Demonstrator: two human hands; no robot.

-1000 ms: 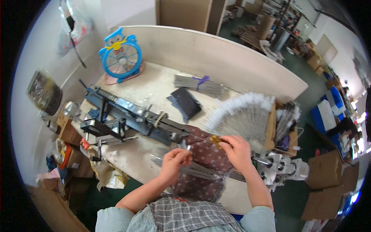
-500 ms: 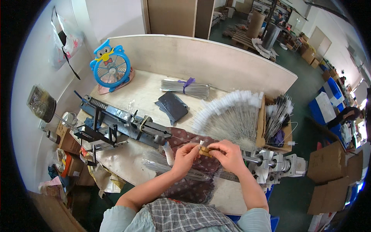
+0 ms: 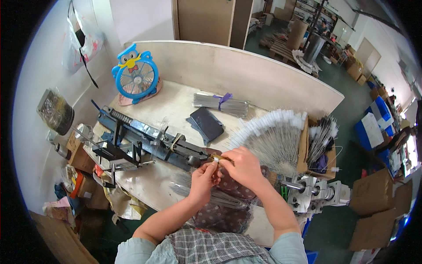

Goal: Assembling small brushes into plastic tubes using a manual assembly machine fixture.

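Step in hand, seemingly: close two-handed handling at right-hand end of long dark metal rail fixture (image 3: pixel 143 134). Right hand (image 3: pixel 241 163) — grip pinched on small brass-coloured piece (image 3: pixel 216 157), just beside fixture's end; whether touching, cannot tell. Left hand (image 3: pixel 204 181) — fingertips closed on small white piece (image 3: pixel 216 161), also near fixture's end. Brown polka-dot cloth (image 3: pixel 210 218) on counter (image 3: pixel 147 187), right and nearer than fixture. Next move likely calls for steady pinch, careful lining-up.
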